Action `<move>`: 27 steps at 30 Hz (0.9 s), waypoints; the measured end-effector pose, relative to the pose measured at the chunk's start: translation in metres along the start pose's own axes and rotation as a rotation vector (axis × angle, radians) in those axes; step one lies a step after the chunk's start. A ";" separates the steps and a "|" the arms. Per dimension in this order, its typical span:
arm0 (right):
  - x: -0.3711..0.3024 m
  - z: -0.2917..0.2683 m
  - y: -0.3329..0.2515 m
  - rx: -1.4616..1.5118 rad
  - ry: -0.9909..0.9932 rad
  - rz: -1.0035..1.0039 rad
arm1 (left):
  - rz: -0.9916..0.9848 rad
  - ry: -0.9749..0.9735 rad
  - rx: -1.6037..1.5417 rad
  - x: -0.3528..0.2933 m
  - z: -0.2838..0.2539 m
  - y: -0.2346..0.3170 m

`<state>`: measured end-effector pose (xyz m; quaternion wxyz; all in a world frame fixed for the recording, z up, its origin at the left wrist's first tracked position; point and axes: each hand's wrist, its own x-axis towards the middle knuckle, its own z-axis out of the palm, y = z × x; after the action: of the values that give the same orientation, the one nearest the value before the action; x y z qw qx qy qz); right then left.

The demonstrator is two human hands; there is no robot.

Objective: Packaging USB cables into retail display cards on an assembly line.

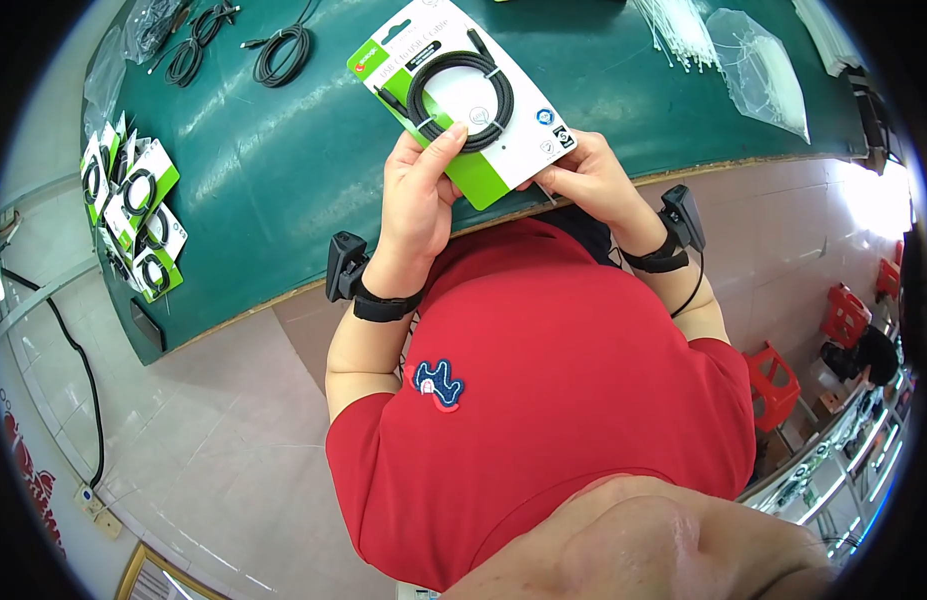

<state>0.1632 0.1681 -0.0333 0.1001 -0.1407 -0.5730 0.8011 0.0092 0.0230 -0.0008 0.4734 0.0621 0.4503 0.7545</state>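
A white and green packaging card is tilted in front of me at the table's near edge. On its face lies a coiled black braided cable, bound with pale ties at two places. My left hand grips the card's lower left side, its thumb pressed on the front beside the coil. At the lower right corner, my right hand is closed on the card's edge. Some of its fingers are hidden behind the card, and a thin strip shows just below them.
Several carded cables are heaped at the left end of the green table. Loose coiled black cables lie at the far left. White cable ties and a clear plastic bag lie at the far right. Red stools stand behind on the right.
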 end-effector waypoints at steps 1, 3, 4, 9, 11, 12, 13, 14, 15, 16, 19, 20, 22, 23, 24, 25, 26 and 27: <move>-0.001 0.000 0.001 -0.012 0.004 -0.031 | -0.008 -0.003 -0.003 -0.001 0.001 0.000; -0.002 0.001 0.004 -0.025 0.007 -0.062 | -0.016 -0.007 -0.007 -0.002 0.003 0.001; -0.003 0.001 0.007 -0.050 0.032 -0.078 | -0.023 -0.002 -0.007 -0.002 0.005 0.001; -0.005 0.009 0.013 -0.106 0.128 -0.183 | -0.041 -0.004 -0.012 -0.002 0.007 0.000; -0.004 0.011 0.013 -0.109 0.151 -0.220 | -0.044 -0.010 -0.014 -0.002 0.006 -0.001; -0.003 0.011 0.012 -0.143 0.150 -0.250 | -0.054 -0.014 -0.025 -0.002 0.005 -0.002; -0.003 0.012 0.011 -0.177 0.148 -0.279 | -0.063 -0.018 -0.037 -0.002 0.004 -0.003; -0.002 0.012 0.010 -0.212 0.146 -0.309 | -0.072 -0.022 -0.049 -0.002 0.005 -0.003; -0.002 0.011 0.009 -0.213 0.146 -0.310 | -0.071 -0.023 -0.050 -0.002 0.005 -0.002; -0.002 0.010 0.008 -0.251 0.131 -0.293 | -0.060 -0.017 -0.033 -0.003 0.005 -0.001; 0.000 -0.002 0.000 -0.331 0.101 -0.264 | -0.033 -0.008 -0.002 -0.004 0.006 0.002; 0.004 -0.011 -0.006 -0.409 0.122 -0.289 | 0.038 -0.006 0.067 -0.004 0.003 0.003; 0.012 -0.023 -0.022 -0.564 0.167 -0.339 | 0.180 -0.001 0.204 -0.004 0.000 0.005; 0.014 -0.022 -0.033 -0.565 0.166 -0.345 | 0.186 -0.003 0.206 -0.005 0.000 0.006; 0.016 -0.018 -0.047 -0.639 0.216 -0.426 | 0.279 0.004 0.299 -0.005 0.001 0.007; 0.016 -0.014 -0.060 -0.715 0.275 -0.508 | 0.370 0.004 0.391 -0.006 0.004 0.008; 0.017 -0.010 -0.069 -0.791 0.334 -0.589 | 0.462 0.004 0.483 -0.006 0.006 0.009; 0.019 -0.003 -0.072 -0.793 0.340 -0.595 | 0.466 -0.003 0.484 -0.007 0.008 0.008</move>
<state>0.1459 0.2004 0.0317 0.3541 -0.1267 -0.8232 0.4254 0.0116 0.0214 0.0124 0.2604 0.2753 0.5894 0.7134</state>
